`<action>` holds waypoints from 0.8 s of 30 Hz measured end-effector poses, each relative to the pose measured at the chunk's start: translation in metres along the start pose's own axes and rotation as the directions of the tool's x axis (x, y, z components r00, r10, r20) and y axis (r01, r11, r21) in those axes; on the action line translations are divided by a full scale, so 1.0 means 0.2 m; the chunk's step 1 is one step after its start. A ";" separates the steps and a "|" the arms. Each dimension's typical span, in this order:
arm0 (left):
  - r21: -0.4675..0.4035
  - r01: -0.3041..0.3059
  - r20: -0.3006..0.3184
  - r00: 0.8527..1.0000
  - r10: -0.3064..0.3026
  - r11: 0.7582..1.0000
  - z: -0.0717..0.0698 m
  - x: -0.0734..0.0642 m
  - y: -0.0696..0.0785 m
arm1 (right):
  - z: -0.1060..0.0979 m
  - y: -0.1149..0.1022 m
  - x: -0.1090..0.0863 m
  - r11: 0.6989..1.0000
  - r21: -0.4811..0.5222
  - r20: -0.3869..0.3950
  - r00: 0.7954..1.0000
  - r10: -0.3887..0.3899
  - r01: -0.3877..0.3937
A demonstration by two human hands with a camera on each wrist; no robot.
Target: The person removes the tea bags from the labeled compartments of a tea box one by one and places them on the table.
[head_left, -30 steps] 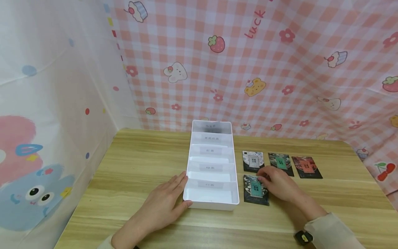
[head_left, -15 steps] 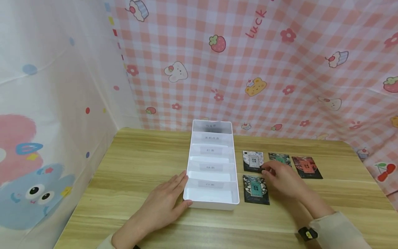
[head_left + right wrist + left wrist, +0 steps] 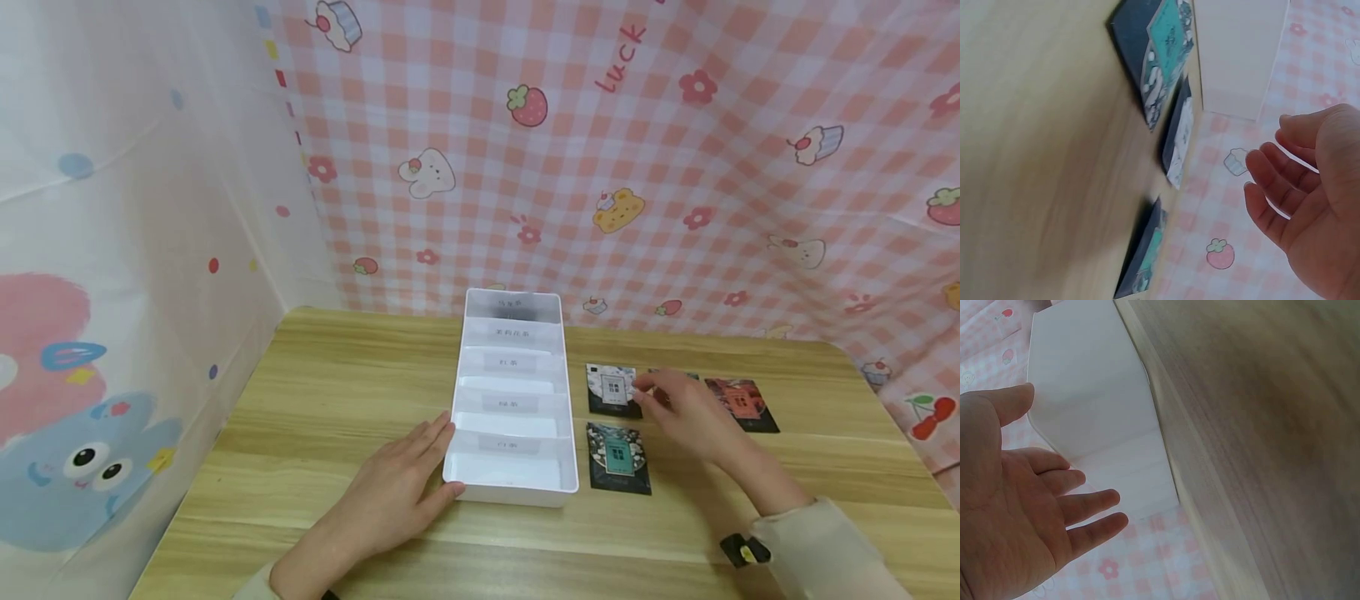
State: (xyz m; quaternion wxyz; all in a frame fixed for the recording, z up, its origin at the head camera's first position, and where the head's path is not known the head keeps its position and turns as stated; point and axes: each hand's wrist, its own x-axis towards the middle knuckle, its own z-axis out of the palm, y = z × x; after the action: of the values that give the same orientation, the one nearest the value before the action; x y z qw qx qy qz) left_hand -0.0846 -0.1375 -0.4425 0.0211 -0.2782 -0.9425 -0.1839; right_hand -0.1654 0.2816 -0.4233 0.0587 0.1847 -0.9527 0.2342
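A long white box (image 3: pixel 510 497) with labelled compartments stands on the table. My left hand (image 3: pixel 393 483) rests along its left side, fingers extended and thumb at the near corner; the left wrist view shows the palm facing the box's wall (image 3: pixel 1097 381). Right of the box lie flat tea packets: a white-topped one (image 3: pixel 611 387) and, in front of it, a dark one with a green label (image 3: pixel 618 458). My right hand (image 3: pixel 693 421) hovers by the white-topped packet's right edge, fingers loosely bent around nothing. Behind that hand, another green-labelled packet (image 3: pixel 675 375) is mostly hidden.
A red-labelled packet (image 3: pixel 742 402) lies farthest right, partly covered by the right hand. A pink checked cloth (image 3: pixel 525 167) hangs behind the wooden table (image 3: pixel 337 375), and a white printed cloth (image 3: pixel 150 250) hangs at the left.
My right hand has drawn away from the front green-labelled packet, first rightward, then back toward the white-topped one. The left hand, box and packets stay in place.
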 end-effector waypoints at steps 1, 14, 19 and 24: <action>0.002 -0.001 0.000 1.000 0.001 1.000 0.00 0.00 0.00 | 0.00 0.00 0.01 1.000 -0.002 -0.005 1.000 -0.006 0.006; 0.007 -0.001 0.002 1.000 0.001 1.000 0.00 0.00 0.00 | -0.01 -0.09 0.11 0.999 -0.015 -0.013 0.999 -0.038 0.038; 0.007 -0.005 -0.002 1.000 0.005 1.000 0.00 0.00 0.00 | 0.00 -0.12 0.16 0.996 -0.012 -0.020 0.996 -0.086 0.086; 0.008 -0.008 -0.007 1.000 0.008 1.000 0.00 0.00 0.00 | 0.02 -0.16 0.22 0.996 -0.002 -0.028 0.995 -0.094 0.094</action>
State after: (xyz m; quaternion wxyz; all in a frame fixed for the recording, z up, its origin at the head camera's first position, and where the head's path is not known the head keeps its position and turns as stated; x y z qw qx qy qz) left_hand -0.0846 -0.1376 -0.4426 0.0261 -0.2812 -0.9421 -0.1809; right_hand -0.1944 0.2396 -0.4049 0.0829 0.2262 -0.9421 0.2333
